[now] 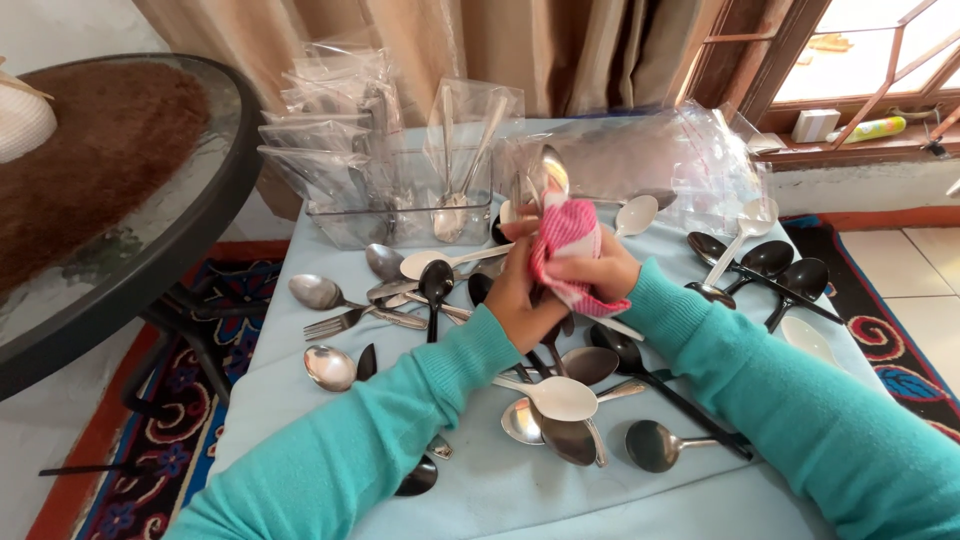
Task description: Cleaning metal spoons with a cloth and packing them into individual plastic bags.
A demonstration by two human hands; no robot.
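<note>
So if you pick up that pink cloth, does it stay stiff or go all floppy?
Probably floppy: the pink cloth is bunched and folded around a metal spoon, taking its shape. It likely weighs little, since the right hand pinches it loosely while the left hand helps. It looks soft rather than slippery, so it should grip the shiny spoon well.

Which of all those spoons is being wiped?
The metal spoon sticking up from the pink cloth, gripped by both hands; every other spoon lies on the table or sits bagged.
</note>
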